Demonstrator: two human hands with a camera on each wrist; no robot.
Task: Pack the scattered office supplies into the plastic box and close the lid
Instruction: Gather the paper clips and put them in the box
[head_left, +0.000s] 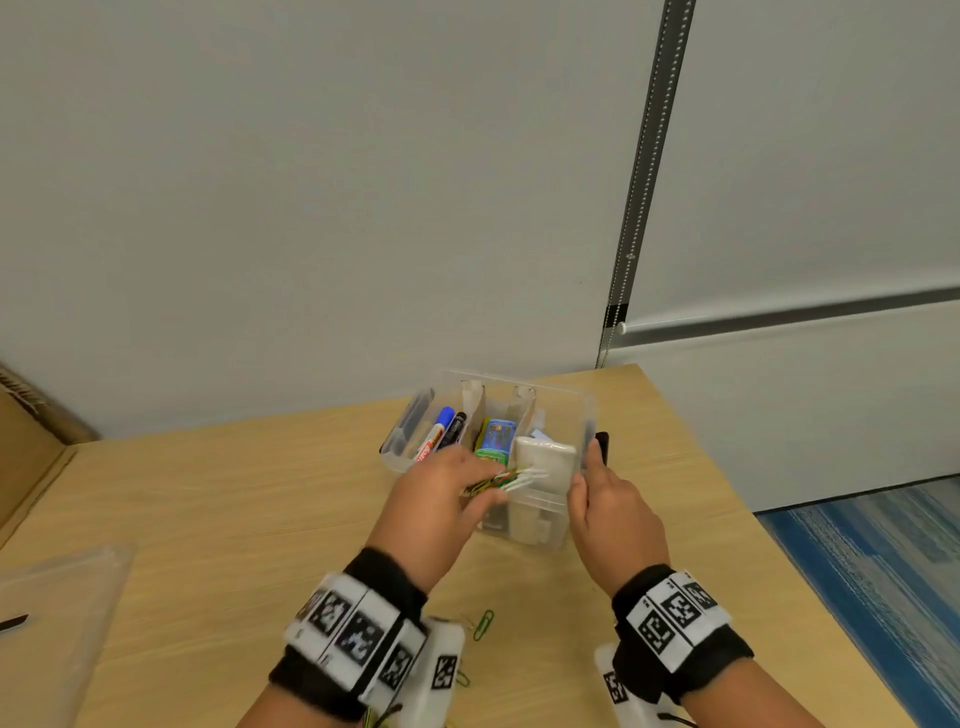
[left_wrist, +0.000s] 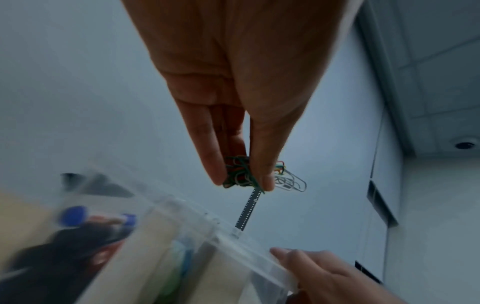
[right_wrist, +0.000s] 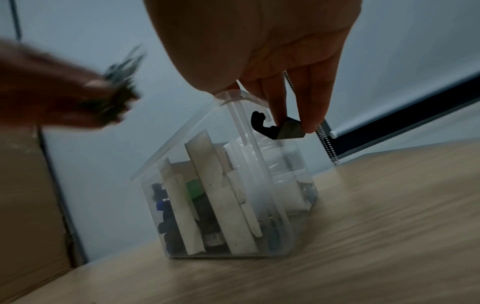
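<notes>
Plastic box (head_left: 540, 525) sits open on wooden table (head_left: 260, 493), far-right area, w/ markers (head_left: 441, 428) in left compartment. Left hand (head_left: 436, 499) over box's near edge, fingertips (left_wrist: 267, 181) pinching bunch of coloured paper clips (left_wrist: 240, 174). Right hand (head_left: 608, 509) grips box's right rim, fingers curled at black latch (right_wrist: 275, 127). Clear lid (head_left: 57, 597) lies near-left on table; loose green clip (head_left: 483, 623) near wrists.

No word or number can be read with certainty. The red-and-white marker (head_left: 429, 448) in the plastic box (head_left: 552, 525) bears red lettering too blurred to make out. The blue packet (head_left: 497, 438) beside it carries print that stays illegible. The wristbands (head_left: 675, 616) show black-and-white square code patterns, not text.
</notes>
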